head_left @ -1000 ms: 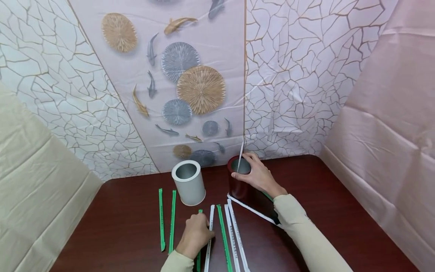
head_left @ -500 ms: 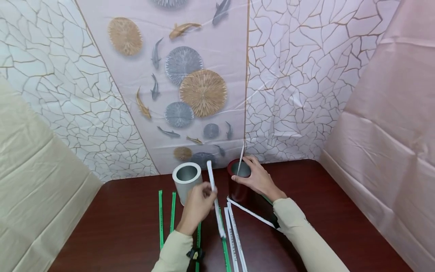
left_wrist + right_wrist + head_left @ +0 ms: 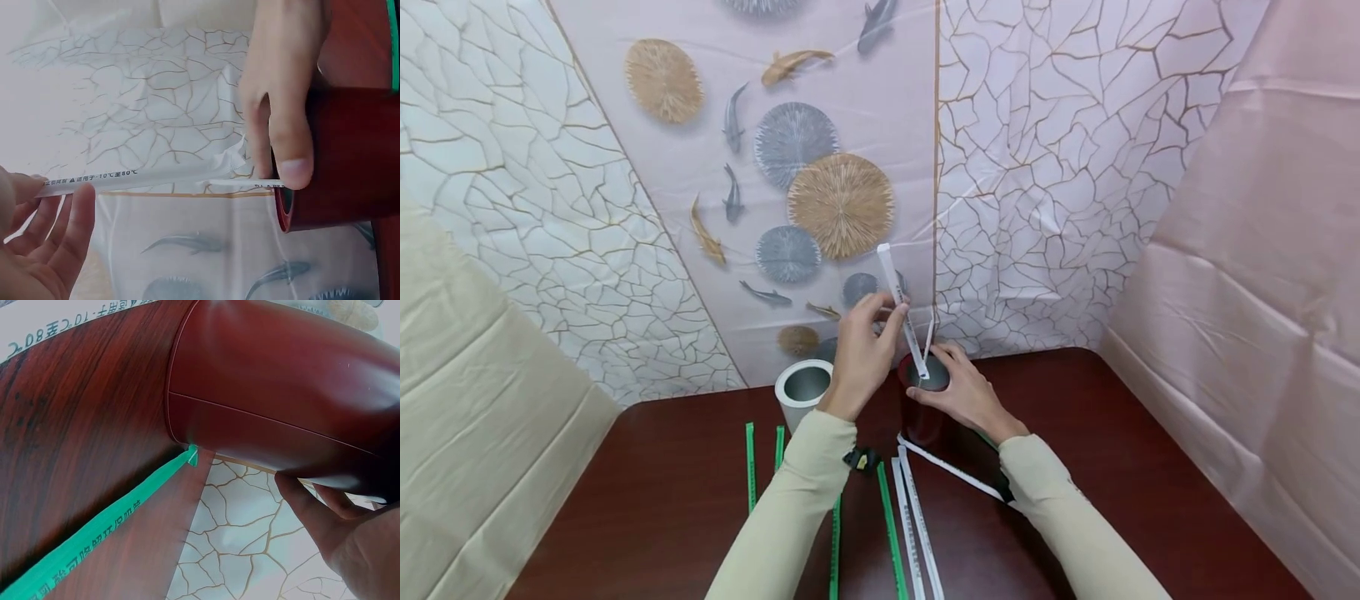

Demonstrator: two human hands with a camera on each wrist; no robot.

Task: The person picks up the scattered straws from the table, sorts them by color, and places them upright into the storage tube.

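Observation:
My left hand point(image 3: 863, 350) pinches a white paper-wrapped straw point(image 3: 901, 292) between thumb and fingers. Its lower end is over the mouth of a dark red cylindrical cup point(image 3: 922, 421); whether it has entered cannot be told. Another white straw point(image 3: 928, 336) leans up out of that cup. My right hand point(image 3: 972, 393) grips the cup near its rim, thumb in front and fingers at the far side. In the left wrist view, print shows on the held straw's wrapper point(image 3: 150, 177). The right wrist view shows the cup's seamed side point(image 3: 269, 381).
A white cup point(image 3: 793, 404) stands left, partly behind my left arm. Several green wrapped straws point(image 3: 892, 533) and white wrapped straws point(image 3: 917, 517) lie on the dark wooden table point(image 3: 647, 483). One green straw point(image 3: 94, 531) reaches the red cup's base. A patterned cloth point(image 3: 1015, 208) hangs behind.
My left hand has picked the white straw up from the table and carried it up and right to the red cup's mouth. My right hand has kept its hold on the cup.

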